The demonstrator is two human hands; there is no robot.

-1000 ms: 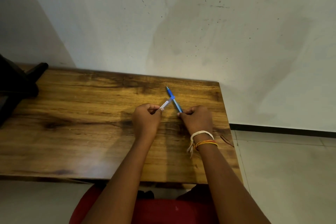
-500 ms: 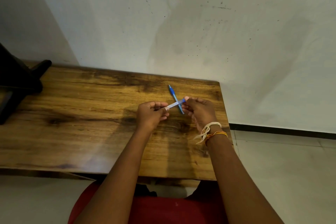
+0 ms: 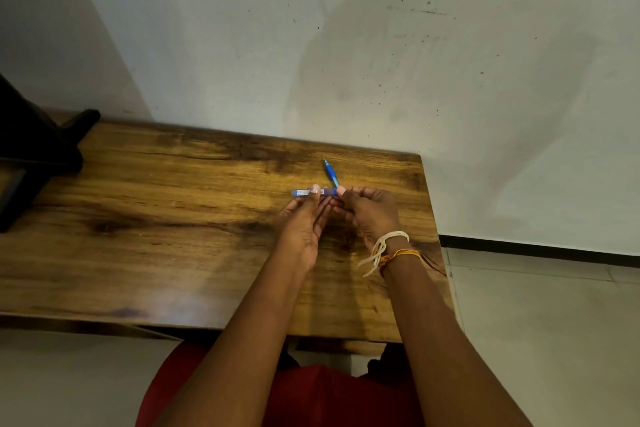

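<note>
My left hand (image 3: 304, 222) pinches a short blue tube with a white label (image 3: 306, 192) between thumb and fingers and holds it level, just above the wooden table (image 3: 166, 218). My right hand (image 3: 370, 215), fingers curled, grips the lower end of a blue pen (image 3: 330, 172) whose tip points away toward the wall. The right thumb meets the right end of the tube. How the tube and the pen join is hidden behind the thumbs.
A black stand (image 3: 38, 152) sits on the table's far left end. The wall runs close behind the table. The table's right edge (image 3: 433, 218) drops to a tiled floor (image 3: 536, 322). Thread bands (image 3: 388, 246) circle my right wrist.
The labelled tube has swung from a slant to level and shifted left of the pen. My left fingers have straightened out under it. Both hands moved slightly away from me.
</note>
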